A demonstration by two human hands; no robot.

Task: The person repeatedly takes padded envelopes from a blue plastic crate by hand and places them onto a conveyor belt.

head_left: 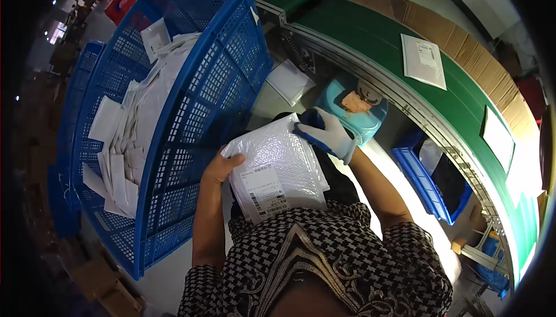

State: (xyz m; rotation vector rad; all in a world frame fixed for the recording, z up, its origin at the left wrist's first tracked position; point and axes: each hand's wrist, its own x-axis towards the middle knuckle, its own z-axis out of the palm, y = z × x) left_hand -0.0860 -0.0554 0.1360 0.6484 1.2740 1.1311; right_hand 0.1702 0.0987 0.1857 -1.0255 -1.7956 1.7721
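A white bubble-wrap mailer [278,152] with a printed label on its lower left lies against my lap. My bare left hand [225,166] grips its left edge, the thumb on top. My right hand [327,135], in a white and blue glove, is at its upper right corner, thumb and fingers closed on that corner; the fingertips are partly hidden. At my left stands a tall blue mesh crate [200,79], holding many white mailers [145,102].
A green conveyor belt [370,42] curves across the right, carrying flat mailers [424,61]. Beneath it are a teal stool [373,123] and a blue bin [420,181]. Another package [289,81] lies on the floor beyond my lap. Cardboard [463,42] lines the belt's far edge.
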